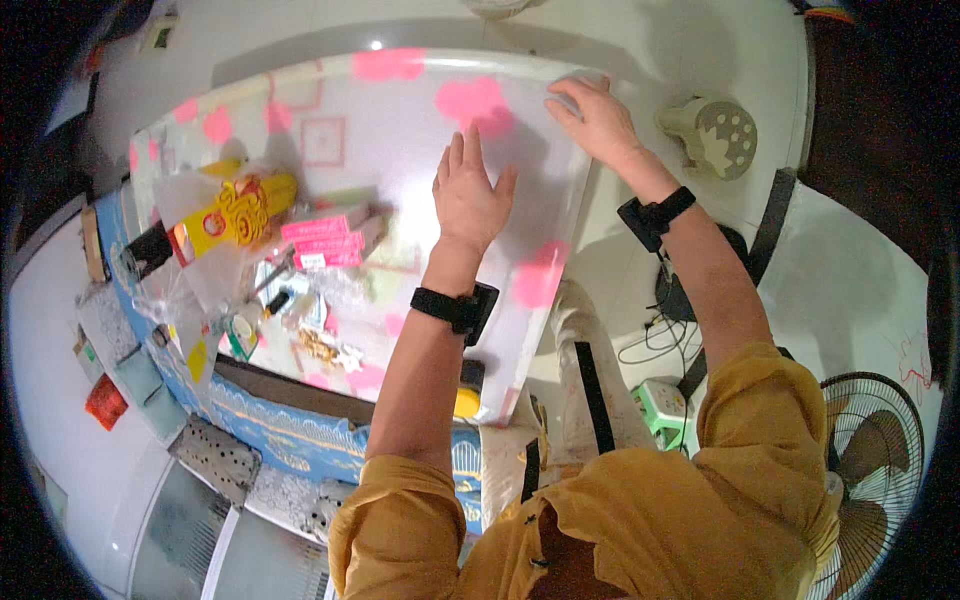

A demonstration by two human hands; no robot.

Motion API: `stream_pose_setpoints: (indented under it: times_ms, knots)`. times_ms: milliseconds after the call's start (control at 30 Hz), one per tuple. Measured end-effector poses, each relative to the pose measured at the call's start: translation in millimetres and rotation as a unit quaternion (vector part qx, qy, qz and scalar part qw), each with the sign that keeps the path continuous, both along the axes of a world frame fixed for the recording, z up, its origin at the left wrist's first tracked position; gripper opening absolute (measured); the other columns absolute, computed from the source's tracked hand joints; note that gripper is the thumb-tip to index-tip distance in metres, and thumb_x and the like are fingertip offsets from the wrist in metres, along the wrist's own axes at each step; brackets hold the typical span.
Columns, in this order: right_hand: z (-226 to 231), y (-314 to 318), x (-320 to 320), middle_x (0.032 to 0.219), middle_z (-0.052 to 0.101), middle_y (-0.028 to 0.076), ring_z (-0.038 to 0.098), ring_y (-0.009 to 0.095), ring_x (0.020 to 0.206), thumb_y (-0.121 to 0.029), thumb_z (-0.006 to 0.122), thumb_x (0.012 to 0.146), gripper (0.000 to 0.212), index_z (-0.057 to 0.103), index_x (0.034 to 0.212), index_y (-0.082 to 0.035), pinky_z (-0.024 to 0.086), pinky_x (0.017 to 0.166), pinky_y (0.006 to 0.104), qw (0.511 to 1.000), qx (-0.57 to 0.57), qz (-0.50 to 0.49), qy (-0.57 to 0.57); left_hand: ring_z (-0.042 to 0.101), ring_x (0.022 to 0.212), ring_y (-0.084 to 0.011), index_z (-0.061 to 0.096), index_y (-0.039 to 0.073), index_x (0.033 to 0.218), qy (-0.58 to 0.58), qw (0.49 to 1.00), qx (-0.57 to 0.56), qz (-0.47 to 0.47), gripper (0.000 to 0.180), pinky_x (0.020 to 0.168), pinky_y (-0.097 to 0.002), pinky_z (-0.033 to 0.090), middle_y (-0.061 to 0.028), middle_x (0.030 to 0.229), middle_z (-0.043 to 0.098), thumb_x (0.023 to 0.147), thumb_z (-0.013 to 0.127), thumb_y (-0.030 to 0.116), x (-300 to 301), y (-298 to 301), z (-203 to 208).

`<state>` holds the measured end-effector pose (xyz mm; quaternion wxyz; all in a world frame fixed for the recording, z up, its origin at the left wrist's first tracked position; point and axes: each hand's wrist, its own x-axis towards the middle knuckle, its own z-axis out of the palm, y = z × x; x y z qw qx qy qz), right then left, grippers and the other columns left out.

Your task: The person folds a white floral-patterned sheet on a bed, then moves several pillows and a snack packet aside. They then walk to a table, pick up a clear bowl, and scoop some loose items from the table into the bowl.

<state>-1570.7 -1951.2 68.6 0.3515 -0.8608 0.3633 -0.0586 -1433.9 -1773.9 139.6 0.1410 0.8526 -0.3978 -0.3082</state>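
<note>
A white table cover (400,150) with pink flower patches lies over the table in front of me. My left hand (472,195) is over the middle of it, palm down, fingers stretched out and nothing in them. At the table's far right corner is my right hand (597,118), its fingers apart at the cover's edge. Whether it touches the cover I cannot tell for sure. Left of my left hand sit several pink boxes (325,237), stacked. Beyond them lies a yellow package (245,208) in clear plastic. Each wrist wears a black strap with a dark device.
Small items, among them a roll of tape (242,330) and gold pieces (318,348), crowd the table's left part. A patterned stool (712,138) stands on the floor at the right. A fan (870,480) is near my right elbow. Dark cables (665,325) trail on the floor.
</note>
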Motion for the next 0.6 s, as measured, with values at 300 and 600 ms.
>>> stream_pose_setpoints:
  times_ms: [300,600]
  knots:
    - [-54.7,-155.7,14.8,0.097,0.072,0.012,0.066,0.023,0.091,-0.044,0.06,0.097,0.046,0.07,0.112,-0.002,0.051,0.082,0.0388,0.977,0.186,-0.083,-0.056,0.012,0.153,-0.0397,0.026,0.018,0.16,-0.111,0.992,-0.015,-0.058,0.076,0.119,-0.0659,0.006,-0.0174,0.167,0.015,0.096,0.052,0.05,-20.5,-56.6,-92.1]
    - [-159.9,-237.9,61.8,0.109,0.072,0.015,0.067,0.029,0.099,-0.041,0.056,0.098,0.047,0.069,0.118,-0.001,0.051,0.089,0.0425,0.976,0.151,0.063,0.144,0.017,0.151,-0.0419,0.031,0.017,0.158,-0.196,0.977,0.003,-0.087,0.079,0.116,-0.0665,0.005,-0.0189,0.166,0.019,0.091,0.057,0.05,-25.0,-49.8,-115.8]
